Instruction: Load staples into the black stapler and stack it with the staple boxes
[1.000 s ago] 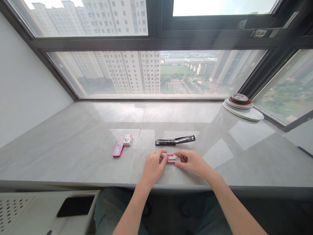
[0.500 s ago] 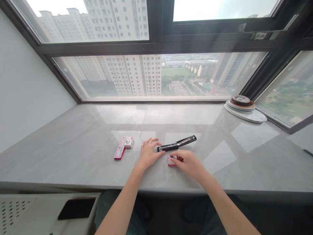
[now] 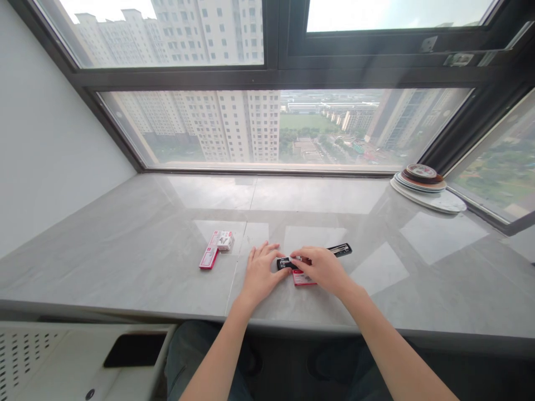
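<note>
An opened black stapler (image 3: 341, 250) lies on the grey countertop, its lid swung out to the right. My left hand (image 3: 259, 274) steadies its left end between thumb and forefinger, the other fingers spread on the counter. Over the stapler's middle, my right hand (image 3: 320, 268) has thumb and fingertips pinched together at the staple channel. Whatever is in that pinch is too small and covered to make out. A red and white staple box (image 3: 303, 278) lies just in front of the stapler, partly under my right hand.
Left of my hands lie two flat pink boxes (image 3: 208, 258) and a small white box (image 3: 225, 240). Stacked round plates or mats (image 3: 430, 197) rest in the right corner by the window. A black phone-like slab (image 3: 134, 350) lies on a white surface below the counter.
My right hand has moved from the staple box up onto the stapler. The stapler's lid has turned slightly toward me, and my left thumb and finger are closer around its end.
</note>
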`<state>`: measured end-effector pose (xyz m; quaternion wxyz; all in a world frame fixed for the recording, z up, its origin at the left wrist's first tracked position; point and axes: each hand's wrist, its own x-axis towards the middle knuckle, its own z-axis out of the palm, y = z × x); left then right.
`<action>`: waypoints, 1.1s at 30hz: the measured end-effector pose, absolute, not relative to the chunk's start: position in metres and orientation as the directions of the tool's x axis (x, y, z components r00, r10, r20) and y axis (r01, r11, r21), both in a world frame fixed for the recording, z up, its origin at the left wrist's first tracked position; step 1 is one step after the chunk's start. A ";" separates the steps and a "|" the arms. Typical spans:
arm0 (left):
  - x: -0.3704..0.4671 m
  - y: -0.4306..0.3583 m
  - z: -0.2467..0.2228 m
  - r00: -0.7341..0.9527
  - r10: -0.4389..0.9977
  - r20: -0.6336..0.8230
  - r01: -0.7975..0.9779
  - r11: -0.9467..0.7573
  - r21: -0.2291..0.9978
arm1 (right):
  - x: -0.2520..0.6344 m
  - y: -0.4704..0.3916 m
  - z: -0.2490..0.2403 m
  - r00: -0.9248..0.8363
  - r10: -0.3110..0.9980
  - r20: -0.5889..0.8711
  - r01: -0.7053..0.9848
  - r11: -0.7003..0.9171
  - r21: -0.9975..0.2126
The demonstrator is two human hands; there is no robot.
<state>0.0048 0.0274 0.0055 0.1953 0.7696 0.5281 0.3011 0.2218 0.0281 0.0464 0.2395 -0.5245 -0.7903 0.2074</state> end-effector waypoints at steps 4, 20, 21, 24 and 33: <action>0.005 0.027 0.005 0.252 0.933 0.258 0.695 -0.360 0.622 | 0.225 0.024 0.049 -0.268 0.951 0.156 0.765 0.308 -0.566; 0.004 0.028 0.006 0.241 0.937 0.253 0.677 -0.349 0.648 | 0.295 -0.009 0.021 -0.049 0.936 -0.348 0.286 -0.321 -0.903; 0.004 0.029 0.006 0.241 0.937 0.252 0.673 -0.348 0.652 | 0.302 -0.007 0.022 -0.040 0.941 -0.335 0.243 -0.316 -0.917; 0.003 0.028 0.008 0.241 0.939 0.245 0.666 -0.343 0.662 | 0.302 0.010 0.035 -0.032 0.982 -0.184 0.192 -0.174 -0.966; 0.003 0.028 0.006 0.244 0.938 0.247 0.669 -0.347 0.657 | 0.244 0.045 0.054 -0.301 0.953 -0.032 0.410 0.099 -0.907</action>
